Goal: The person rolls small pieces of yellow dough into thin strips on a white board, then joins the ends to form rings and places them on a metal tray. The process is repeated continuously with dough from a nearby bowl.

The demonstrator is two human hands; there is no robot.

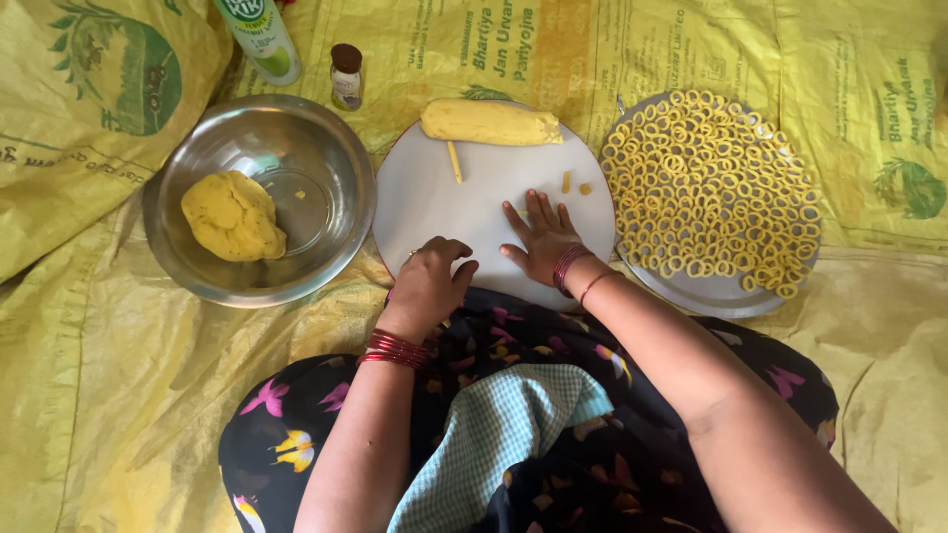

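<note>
Nearest me, a blue checked cloth (499, 434) lay across her dark floral lap. Just past it, her left hand (432, 281) was curled loosely at the near edge of the round white board (425, 202), fingers bent under; couldn't tell if anything was pinched in there. Her right hand (541, 237) lay flat, fingers spread, palm pressing the board. Further out sat a thin dough stick (454, 161), two small dough bits (575, 185) and a thick yellow dough log (491, 122). To the right, a steel plate (711, 291) piled with little yellow dough rings (706, 183); left, a steel bowl (326, 148) holding a dough lump (233, 215).
</note>
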